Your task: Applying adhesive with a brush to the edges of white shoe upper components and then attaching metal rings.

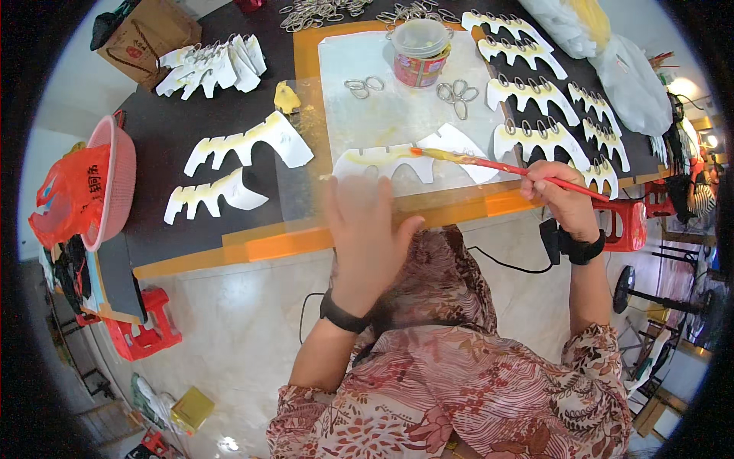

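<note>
Brushing glue on white toothed paper cutout with long red paintbrush, gripped in right hand; left hand open, empty; probably needing metal rings next.

Dark table, orange-edged: white cutouts, metal rings, lidded tub, clear sheet.

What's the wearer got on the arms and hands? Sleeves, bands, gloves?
Both hands bare, no gloves. Left hand and right hand each have a black band at the wrist. Forearms bare; short sleeves in a red, brown and cream floral print end near the elbows.
</note>
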A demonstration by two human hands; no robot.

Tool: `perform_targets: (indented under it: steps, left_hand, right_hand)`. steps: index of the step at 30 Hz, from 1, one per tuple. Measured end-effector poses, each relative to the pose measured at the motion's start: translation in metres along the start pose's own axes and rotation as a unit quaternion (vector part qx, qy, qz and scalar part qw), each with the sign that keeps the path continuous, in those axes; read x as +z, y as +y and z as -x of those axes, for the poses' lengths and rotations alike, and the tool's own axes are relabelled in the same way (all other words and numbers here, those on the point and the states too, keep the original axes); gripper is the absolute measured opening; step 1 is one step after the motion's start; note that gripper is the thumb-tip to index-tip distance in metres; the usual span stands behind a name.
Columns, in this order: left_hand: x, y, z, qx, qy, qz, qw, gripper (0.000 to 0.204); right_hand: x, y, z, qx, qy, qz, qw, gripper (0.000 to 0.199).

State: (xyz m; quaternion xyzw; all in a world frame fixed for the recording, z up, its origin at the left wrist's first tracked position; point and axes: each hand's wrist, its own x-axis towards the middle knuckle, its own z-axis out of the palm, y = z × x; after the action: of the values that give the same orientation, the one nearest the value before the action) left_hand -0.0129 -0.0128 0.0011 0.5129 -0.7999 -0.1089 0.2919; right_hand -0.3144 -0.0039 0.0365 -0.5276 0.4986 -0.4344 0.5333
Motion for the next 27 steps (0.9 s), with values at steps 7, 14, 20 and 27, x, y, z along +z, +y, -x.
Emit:
perform_targets:
  steps: [7,14,20,27]
  left_hand:
    - [0.007,0.013,-0.006,0.006,-0.005,-0.036,0.999,0.061]
    - [0.03,0.043,-0.011,0.065,-0.072,0.031,0.995,0.064]
    - [0.025,0.047,-0.015,0.061,-0.085,-0.018,0.994,0.062]
    - [0.021,0.051,-0.017,0.06,-0.085,-0.038,0.994,0.059]
  right_hand:
    - [-0.008,0.004,0.003,-0.04,0.026,0.0,0.999,0.014]
    - [-0.007,0.002,0.005,0.065,0.083,-0.146,0.984,0.022]
    - [-0.025,0.004,0.01,0.048,0.118,-0.129,0.983,0.01]
    - [-0.026,-0.002,0.023,-0.099,0.12,0.029,0.987,0.011]
